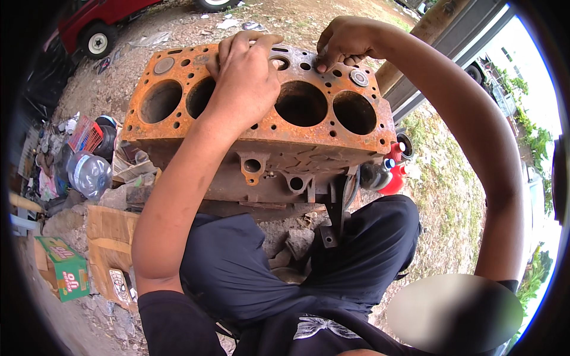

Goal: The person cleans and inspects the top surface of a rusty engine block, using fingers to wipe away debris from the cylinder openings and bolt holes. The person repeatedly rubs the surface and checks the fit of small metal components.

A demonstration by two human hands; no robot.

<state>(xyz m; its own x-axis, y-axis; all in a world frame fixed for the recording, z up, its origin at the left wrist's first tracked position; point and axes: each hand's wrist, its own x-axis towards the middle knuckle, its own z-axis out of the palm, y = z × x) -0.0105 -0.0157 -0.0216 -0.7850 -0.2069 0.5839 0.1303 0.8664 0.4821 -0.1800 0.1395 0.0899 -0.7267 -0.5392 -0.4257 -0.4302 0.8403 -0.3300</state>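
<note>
Rusty engine block in front of the knees. Left hand across its far edge near middle, fingers bent; right hand at far edge, right of that, fingers curled. Cannot tell whether either grips anything.

On my feed I see bare, daylit ground strewn with litter, grassier toward the right. A red vehicle stands at upper left. A brown post runs beside a grey beam at upper right; beyond them, green foliage borders a white glare. Cardboard lies at left.
</note>
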